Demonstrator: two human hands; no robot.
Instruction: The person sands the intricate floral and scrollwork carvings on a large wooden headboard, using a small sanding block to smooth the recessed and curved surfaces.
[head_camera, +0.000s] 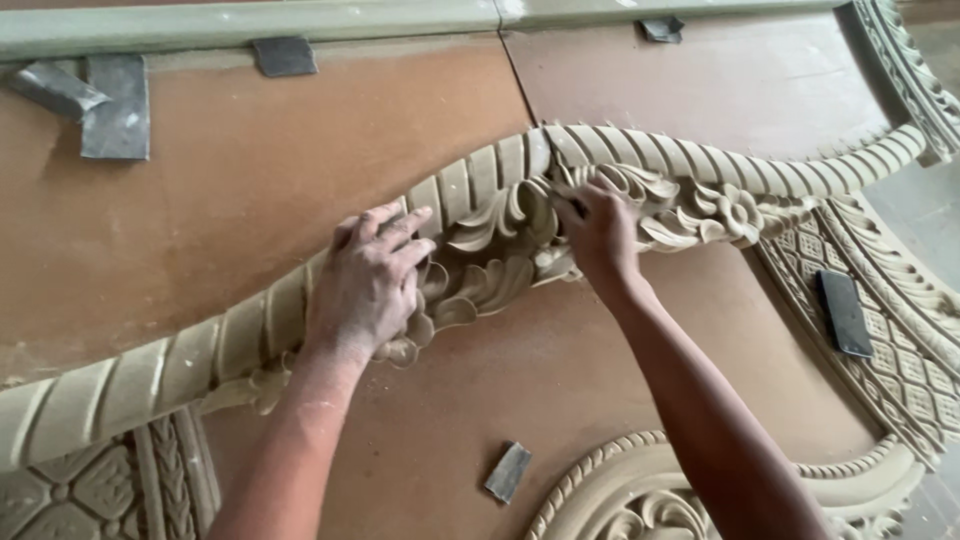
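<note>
Two hands work on one long carved moulding (640, 150) that lies across a brown board (230, 190) on the counter, running from the lower left to the upper right. The left hand (368, 282) lies flat on the moulding, its fingers (400, 232) spread open and pressing on the ribbed band and the leaf carving (480, 275) to keep the piece steady. The right hand (600, 232) is just beside it, at the middle of the leaf carving, with its fingers closed around something small, probably a piece of sanding paper, though I cannot tell exactly what it is. I judge the step in hand to be the fine smoothing of the deep curls. The next move seems to call for small, light strokes that follow each groove, while the flat hand keeps its pressure, because the thin leaf edges could chip. A grey sanding block (508, 472) lies on the board near the forearms, some grey pieces (116, 105) rest at the upper left, and a dark phone (845, 312) lies on a carved lattice panel (900, 350) at the right.
</note>
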